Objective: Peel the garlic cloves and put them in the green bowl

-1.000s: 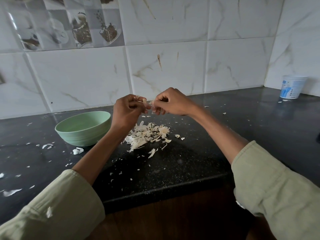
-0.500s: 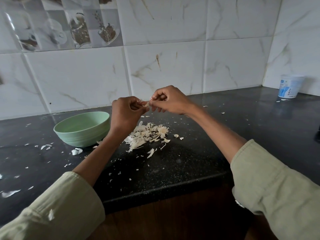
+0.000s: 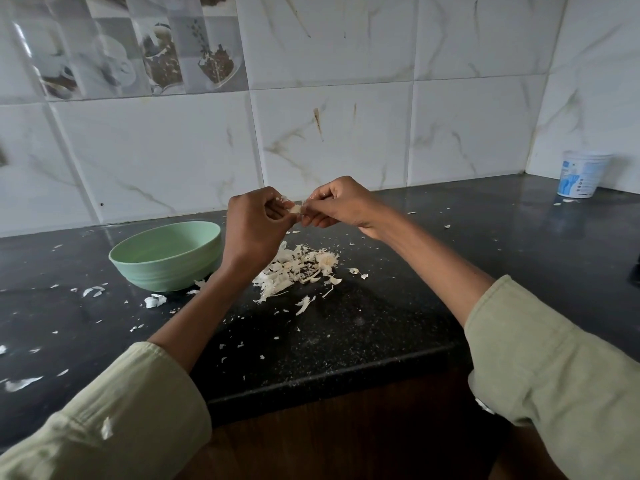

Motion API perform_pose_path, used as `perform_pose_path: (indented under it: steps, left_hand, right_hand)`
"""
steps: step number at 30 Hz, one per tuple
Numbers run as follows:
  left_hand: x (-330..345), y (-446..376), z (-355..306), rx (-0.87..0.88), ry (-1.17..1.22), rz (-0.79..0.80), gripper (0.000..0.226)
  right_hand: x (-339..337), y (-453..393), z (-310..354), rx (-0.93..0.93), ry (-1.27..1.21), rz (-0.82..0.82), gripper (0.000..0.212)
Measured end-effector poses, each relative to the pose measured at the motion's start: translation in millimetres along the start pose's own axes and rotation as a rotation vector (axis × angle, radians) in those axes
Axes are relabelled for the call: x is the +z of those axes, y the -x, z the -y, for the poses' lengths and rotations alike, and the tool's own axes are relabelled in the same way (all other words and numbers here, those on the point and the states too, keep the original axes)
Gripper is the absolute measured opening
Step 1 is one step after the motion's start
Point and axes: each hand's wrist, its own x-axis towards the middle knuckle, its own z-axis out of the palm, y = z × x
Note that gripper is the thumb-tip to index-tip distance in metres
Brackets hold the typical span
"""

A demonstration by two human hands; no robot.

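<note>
A small pale garlic clove (image 3: 295, 209) sits between my two hands, raised above the black counter. My left hand (image 3: 254, 226) holds it with curled fingers, and my right hand (image 3: 337, 202) pinches its other end with thumb and fingertips. The green bowl (image 3: 166, 258) stands on the counter just left of my left wrist; its inside is mostly hidden from this angle. A heap of white garlic skins (image 3: 298, 268) lies on the counter right below my hands.
Loose skin flakes (image 3: 155, 301) are scattered over the black counter (image 3: 346, 334), mostly to the left and front. A white and blue plastic tub (image 3: 581, 174) stands in the far right corner. Tiled walls close the back and right; the counter's front edge runs below my forearms.
Both hands stay together on the clove, with my fingers shifting slightly as they work on it. The bowl and the skin heap have not moved.
</note>
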Motion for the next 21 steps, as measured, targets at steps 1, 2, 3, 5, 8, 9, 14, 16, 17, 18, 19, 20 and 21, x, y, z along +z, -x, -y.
perform_pose_path:
  steps: [1,2,3,5,8,9,14,16,17,18,19,20,21]
  left_hand:
    - [0.2,0.3,-0.8,-0.001,0.006,0.004,0.017]
    - [0.4,0.5,-1.6,-0.004,0.01,0.008,0.017]
    - [0.5,0.7,-2.3,-0.007,0.013,0.008,0.018]
    - [0.0,0.8,-2.9,-0.015,0.019,0.0,0.018]
    - [-1.2,0.9,-3.4,-0.022,0.028,-0.008,0.018]
    - [-1.3,0.7,-3.7,-0.027,0.033,-0.012,0.018]
    - [-3.4,-1.0,-5.3,-0.049,0.071,-0.034,0.017]
    - [-4.0,-0.7,-5.6,-0.05,0.071,-0.031,0.016]
    - [-3.9,-0.4,-5.4,-0.051,0.069,-0.029,0.016]
    - [-4.0,-0.1,-5.3,-0.053,0.066,-0.027,0.016]
    - [-3.9,0.4,-5.4,-0.052,0.059,-0.025,0.016]
    - [-3.8,1.0,-5.6,-0.048,0.05,-0.022,0.016]
    - [-3.4,1.4,-5.7,-0.04,0.044,-0.019,0.016]
  right_hand:
    - [0.6,0.0,-0.4,-0.005,0.002,-0.012,0.015]
    - [0.9,-0.1,-0.9,-0.013,0.003,-0.024,0.015]
    - [1.2,-0.2,-1.2,-0.022,0.003,-0.034,0.016]
    - [2.1,0.2,-1.1,-0.039,0.001,-0.047,0.016]
    - [2.3,0.2,-1.3,-0.054,-0.019,-0.048,0.016]
    - [2.1,0.0,-1.3,-0.058,-0.026,-0.046,0.017]
    - [-1.8,0.3,0.3,-0.074,-0.074,-0.013,0.021]
    - [-2.0,0.4,0.3,-0.08,-0.079,-0.006,0.022]
    - [-1.6,0.1,0.1,-0.085,-0.072,-0.009,0.021]
    - [-1.1,0.1,0.0,-0.09,-0.058,-0.016,0.021]
    - [-0.3,0.0,-0.2,-0.096,-0.041,-0.026,0.02]
    - [0.5,0.0,-0.4,-0.101,-0.026,-0.036,0.02]
    - [1.3,-0.1,-0.8,-0.105,-0.015,-0.046,0.019]
